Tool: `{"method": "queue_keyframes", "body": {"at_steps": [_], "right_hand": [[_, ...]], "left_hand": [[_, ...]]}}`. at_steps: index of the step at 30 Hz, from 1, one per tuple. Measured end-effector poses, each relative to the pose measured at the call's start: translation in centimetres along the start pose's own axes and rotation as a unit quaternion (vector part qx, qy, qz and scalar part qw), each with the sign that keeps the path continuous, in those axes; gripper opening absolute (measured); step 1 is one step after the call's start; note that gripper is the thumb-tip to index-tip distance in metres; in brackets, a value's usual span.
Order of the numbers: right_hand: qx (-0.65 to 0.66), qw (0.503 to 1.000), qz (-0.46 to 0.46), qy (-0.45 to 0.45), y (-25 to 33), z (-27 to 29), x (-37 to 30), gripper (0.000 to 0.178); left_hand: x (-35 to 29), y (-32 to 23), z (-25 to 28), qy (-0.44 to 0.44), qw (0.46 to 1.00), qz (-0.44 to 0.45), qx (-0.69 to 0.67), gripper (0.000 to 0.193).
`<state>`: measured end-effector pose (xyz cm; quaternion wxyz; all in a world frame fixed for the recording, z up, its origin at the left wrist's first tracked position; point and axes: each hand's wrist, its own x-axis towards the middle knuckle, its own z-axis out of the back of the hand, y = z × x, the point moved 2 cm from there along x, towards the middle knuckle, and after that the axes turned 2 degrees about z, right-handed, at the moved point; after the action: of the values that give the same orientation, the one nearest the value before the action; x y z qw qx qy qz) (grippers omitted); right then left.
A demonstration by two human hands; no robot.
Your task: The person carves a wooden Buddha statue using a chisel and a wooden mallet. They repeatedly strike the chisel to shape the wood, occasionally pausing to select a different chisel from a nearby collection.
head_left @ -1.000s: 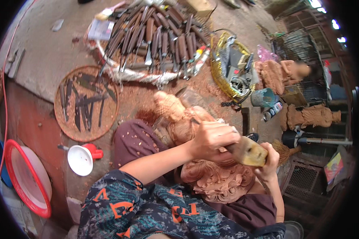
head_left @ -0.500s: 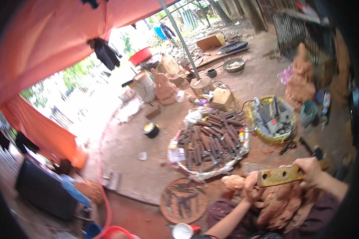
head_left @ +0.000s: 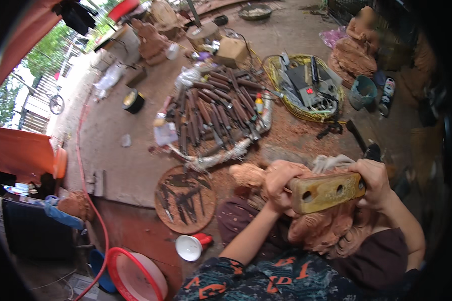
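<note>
Left hand (head_left: 280, 186), right hand (head_left: 375, 181): fingers clamped on opposite ends of three-holed wooden block (head_left: 323, 192), likely for steadiness, above carved figure (head_left: 320, 232).

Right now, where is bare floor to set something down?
Mostly bare: the concrete between pink hose and tool basket; the reddish floor between hose and blade tray. Crowded: basket, tray and lap, where left hand and right hand hold a wooden block over the carving.

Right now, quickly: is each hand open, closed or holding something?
Left hand: closed, by one end of the block; what it grips is hidden.
Right hand: closed, holding the block's other end.
</note>
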<state>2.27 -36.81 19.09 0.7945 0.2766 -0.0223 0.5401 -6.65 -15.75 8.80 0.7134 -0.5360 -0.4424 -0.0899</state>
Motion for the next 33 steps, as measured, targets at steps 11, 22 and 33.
{"method": "queue_keyframes", "body": {"at_steps": [11, 22, 33], "right_hand": [[-0.009, 0.998, -0.052, 0.033, -0.4, 0.0, -0.7, 0.038], [0.016, 0.997, -0.078, 0.024, -0.5, 0.1, -1.2, 0.046], [-0.160, 0.971, -0.150, 0.099, 1.4, 0.5, -0.8, 0.030]], "left_hand": [[1.5, -1.1, -1.4, -0.001, 0.998, 0.028, 0.053, 0.025], [1.6, -3.2, -2.0, 0.026, 0.999, 0.026, 0.035, 0.041], [1.1, -1.4, -1.3, -0.061, 0.998, 0.028, 0.017, 0.032]]}}
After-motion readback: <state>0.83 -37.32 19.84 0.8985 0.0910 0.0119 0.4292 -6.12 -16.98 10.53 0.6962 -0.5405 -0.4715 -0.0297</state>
